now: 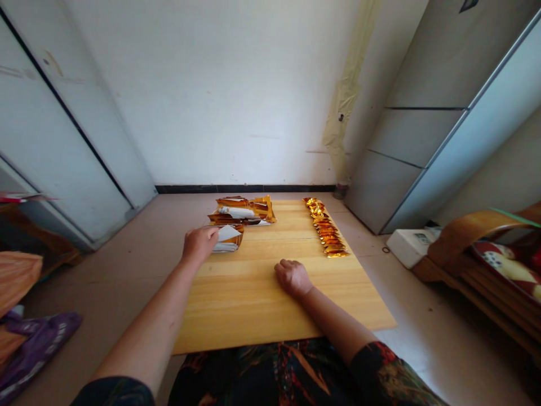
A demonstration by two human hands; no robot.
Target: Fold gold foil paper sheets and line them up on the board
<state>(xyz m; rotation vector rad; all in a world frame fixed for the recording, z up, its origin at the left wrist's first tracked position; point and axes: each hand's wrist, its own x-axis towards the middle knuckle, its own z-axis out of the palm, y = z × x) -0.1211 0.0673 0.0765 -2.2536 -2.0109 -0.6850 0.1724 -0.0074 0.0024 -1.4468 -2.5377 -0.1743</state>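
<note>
My left hand [199, 243] is closed at the left edge of the wooden table, its fingers on a brown wrapper [228, 239] with a white inner side. Behind that wrapper lie more opened brown-and-gold wrappers [245, 211], crumpled and showing white inside. My right hand [293, 276] rests as a loose fist on the middle of the table, knuckles up. Nothing sticks out of it, though the palm is hidden. Along the right edge runs a row of several shiny gold packets [327, 228], lying close against one another.
The light wooden table [270, 316] stands before my lap, near a white wall [236, 96]. A grey fridge [406, 135] is at the back right, with a white box [408, 248] and a wooden seat [477, 254] beside it. A purple bag [46, 344] lies on the floor at left.
</note>
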